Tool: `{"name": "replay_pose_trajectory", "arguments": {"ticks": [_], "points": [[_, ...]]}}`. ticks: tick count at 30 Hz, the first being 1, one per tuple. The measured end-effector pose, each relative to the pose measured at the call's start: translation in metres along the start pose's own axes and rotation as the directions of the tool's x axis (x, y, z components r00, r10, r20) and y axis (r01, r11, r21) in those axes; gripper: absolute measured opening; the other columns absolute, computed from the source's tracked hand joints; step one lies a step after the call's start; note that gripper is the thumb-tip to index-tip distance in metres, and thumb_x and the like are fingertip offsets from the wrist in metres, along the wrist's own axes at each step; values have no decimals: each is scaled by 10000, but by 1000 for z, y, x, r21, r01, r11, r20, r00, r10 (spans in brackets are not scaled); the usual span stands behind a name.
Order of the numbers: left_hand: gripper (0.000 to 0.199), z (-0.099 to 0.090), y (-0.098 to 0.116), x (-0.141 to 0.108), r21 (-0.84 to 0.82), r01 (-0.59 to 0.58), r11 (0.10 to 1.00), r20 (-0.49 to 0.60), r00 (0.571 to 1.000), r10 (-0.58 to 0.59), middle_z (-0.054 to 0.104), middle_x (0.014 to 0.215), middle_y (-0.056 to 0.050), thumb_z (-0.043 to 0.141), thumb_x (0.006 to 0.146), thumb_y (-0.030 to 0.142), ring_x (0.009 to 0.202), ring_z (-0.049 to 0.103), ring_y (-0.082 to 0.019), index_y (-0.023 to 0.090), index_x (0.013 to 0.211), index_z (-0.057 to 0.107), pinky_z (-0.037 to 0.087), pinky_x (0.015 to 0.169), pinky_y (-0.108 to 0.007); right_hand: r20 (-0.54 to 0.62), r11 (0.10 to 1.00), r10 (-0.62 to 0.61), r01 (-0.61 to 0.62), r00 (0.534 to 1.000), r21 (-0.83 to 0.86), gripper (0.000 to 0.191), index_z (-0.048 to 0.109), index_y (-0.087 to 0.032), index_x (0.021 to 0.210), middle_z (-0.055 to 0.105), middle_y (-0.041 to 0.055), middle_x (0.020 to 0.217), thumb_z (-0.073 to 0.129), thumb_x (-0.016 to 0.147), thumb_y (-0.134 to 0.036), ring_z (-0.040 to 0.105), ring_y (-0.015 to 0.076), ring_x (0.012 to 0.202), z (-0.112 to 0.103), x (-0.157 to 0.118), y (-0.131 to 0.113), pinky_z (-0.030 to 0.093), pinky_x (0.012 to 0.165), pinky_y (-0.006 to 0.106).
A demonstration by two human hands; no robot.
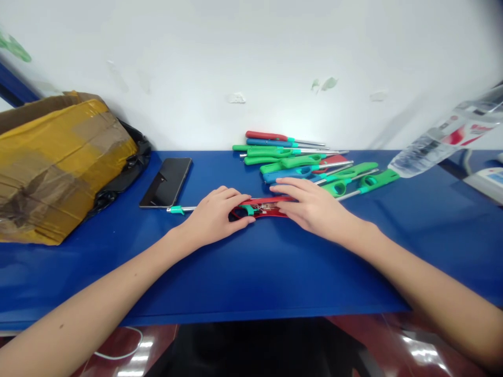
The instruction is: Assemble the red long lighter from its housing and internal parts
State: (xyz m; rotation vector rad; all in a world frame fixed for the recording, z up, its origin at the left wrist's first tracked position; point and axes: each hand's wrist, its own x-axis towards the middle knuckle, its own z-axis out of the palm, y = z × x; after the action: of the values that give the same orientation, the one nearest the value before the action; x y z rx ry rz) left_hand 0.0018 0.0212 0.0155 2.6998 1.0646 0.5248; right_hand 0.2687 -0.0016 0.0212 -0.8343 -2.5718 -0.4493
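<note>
A long-necked red gas lighter (267,209) lies lengthwise on the blue table in front of me. Its handle faces up with the casing open, so thin wires and small metal parts show inside, along with a green trigger. My left hand (212,217) grips the trigger end, thumb on the near side and fingers on the far side. Past that hand, the metal neck with a green collar (177,210) sticks out to the left. My right hand (318,207) is closed over the handle's other end, fingertips at the open casing; its thumb is hidden.
Behind my hands lies a pile of green, blue and red lighters (291,157). A black phone (167,182) rests at left, beside a taped cardboard box (66,167) with black plastic. A clear bottle (436,139) is at right. The table's front edge (251,318) is near me.
</note>
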Motion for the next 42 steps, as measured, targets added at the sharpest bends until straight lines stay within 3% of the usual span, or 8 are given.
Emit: {"name": "replay_pose_trajectory", "arguments": {"ticks": [6, 12, 18, 25, 32, 36, 40, 42], "points": [[532, 0, 0, -1, 0, -2, 1000, -8, 1000, 2, 662, 1134, -102, 594, 906, 495, 1001, 569, -254, 148, 1310, 600, 488, 919, -412, 21, 999, 6, -7, 1000, 47, 231, 723, -95, 1069, 644, 145, 1311, 535, 939, -124, 541, 310, 1278, 5, -3, 2, 496, 1053, 466], [440, 4, -1, -1, -47, -21, 999, -43, 999, 19, 660, 1088, -99, 348, 1034, 370, 979, 555, -229, 158, 1315, 613, 470, 911, -400, 80, 1000, -1, -1, 997, 20, 265, 723, -95, 1095, 611, 154, 1353, 520, 924, -98, 506, 331, 1311, -3, -4, -3, 476, 1062, 489], [424, 5, -6, -4, -70, -55, 996, -44, 998, 52, 650, 1088, -96, 416, 1013, 394, 967, 545, -222, 189, 1335, 600, 472, 902, -395, 172, 1000, 23, -20, 985, -17, 287, 717, -84, 1115, 522, 167, 1444, 506, 939, -165, 396, 360, 1392, -17, -3, -15, 418, 1104, 516], [427, 1, -6, -4, -117, -66, 991, -16, 998, 65, 645, 1128, -104, 416, 1009, 377, 1017, 548, -226, 174, 1343, 588, 469, 946, -406, 112, 983, 20, 1, 994, -181, 246, 737, -88, 1055, 655, 185, 1229, 537, 940, -177, 523, 366, 1262, -18, 0, -26, 450, 1051, 529], [409, 2, -6, -4, -149, -20, 989, -15, 1000, 18, 648, 1130, -92, 412, 1013, 365, 1035, 561, -222, 181, 1328, 597, 466, 946, -381, 170, 983, 68, -37, 983, -178, 324, 658, -53, 1195, 529, 221, 1417, 513, 954, -215, 444, 377, 1351, -13, -5, -24, 414, 1092, 524], [411, 3, -5, -3, -158, -4, 987, -16, 1000, 2, 646, 1132, -93, 416, 1012, 367, 1035, 559, -223, 176, 1329, 595, 465, 942, -378, 117, 993, 60, -48, 991, -105, 298, 675, -84, 1160, 527, 217, 1420, 518, 955, -232, 462, 353, 1348, -15, -6, -19, 435, 1079, 499], [416, 1, -4, -3, -154, -13, 988, -7, 1000, 13, 643, 1134, -103, 414, 1009, 349, 1032, 553, -225, 156, 1330, 595, 469, 939, -388, -27, 997, 74, -73, 997, 13, 180, 715, -157, 987, 638, 156, 1295, 555, 935, -220, 548, 310, 1266, -19, -7, -12, 466, 1053, 475], [411, 0, -3, -4, -150, -24, 988, -3, 1000, 24, 641, 1138, -106, 422, 1000, 335, 1040, 552, -229, 161, 1329, 596, 471, 947, -400, -66, 990, 135, -132, 989, 49, 200, 696, -170, 1065, 676, 130, 1231, 553, 935, -222, 585, 294, 1213, -18, -7, -9, 476, 1043, 477]]}}
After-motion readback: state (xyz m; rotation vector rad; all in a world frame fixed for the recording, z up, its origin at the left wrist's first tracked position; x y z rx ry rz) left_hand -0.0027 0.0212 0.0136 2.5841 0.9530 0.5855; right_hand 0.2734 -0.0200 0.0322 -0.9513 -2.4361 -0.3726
